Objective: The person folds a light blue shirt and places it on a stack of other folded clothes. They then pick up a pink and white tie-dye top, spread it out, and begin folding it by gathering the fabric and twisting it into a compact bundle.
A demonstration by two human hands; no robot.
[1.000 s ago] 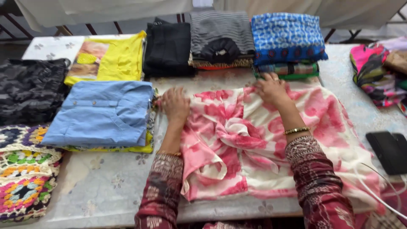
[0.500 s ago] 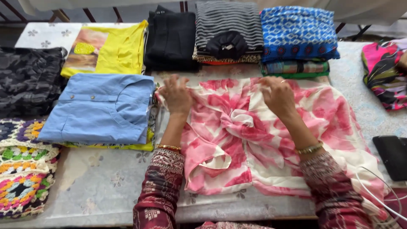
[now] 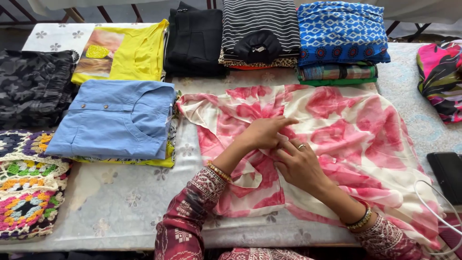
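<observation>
Pink-and-cream floral garment (image 3: 337,139) lies spread on the table (image 3: 115,202), filling the centre and right of the frame, its long axis running left to right. We see both hands meet at its middle: our left hand (image 3: 263,135) pinches a fold, our right hand (image 3: 299,166) rests half-curled beside it, fingers on the cloth. Further up, left of centre, sits a folded blue shirt (image 3: 115,120); along the top edge, stacked folded clothes (image 3: 260,33).

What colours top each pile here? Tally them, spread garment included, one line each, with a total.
Blue: 2, light blue shirt, blue patterned cloth
Dark: 2, black garment, camouflage garment
Pink: 2, spread garment, floral bundle
Yellow shirt: 1
Striped top: 1
Crochet blanket: 1
Total: 9
</observation>
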